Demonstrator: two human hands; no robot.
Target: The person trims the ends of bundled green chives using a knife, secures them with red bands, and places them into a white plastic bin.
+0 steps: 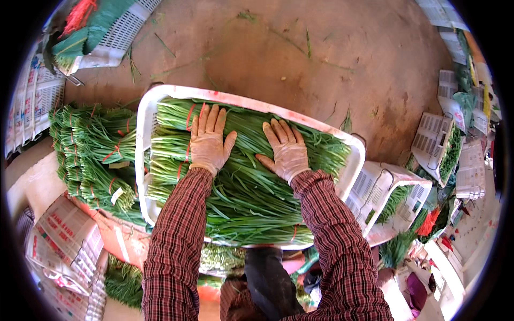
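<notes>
Both gloved hands lie flat, fingers spread, gripping nothing: the left hand [210, 143] and right hand [287, 151] press on long, flat green chives [246, 187], bundled with red ties, filling a white slotted plastic crate [143, 134]. More bundles [91, 155] are stacked just left.

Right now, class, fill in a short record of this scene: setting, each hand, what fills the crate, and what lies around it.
Setting: brown dirt floor, seen from above
Left hand: gloved, flat, palm down on the greens
Right hand: gloved, flat on the same greens, fingers spread
Crate: white plastic, filled with long green bundles tied with red bands
Left of the crate: a stack of tied bundles
Right of the crate: more white crates with some greens
Sleeves: red plaid
</notes>
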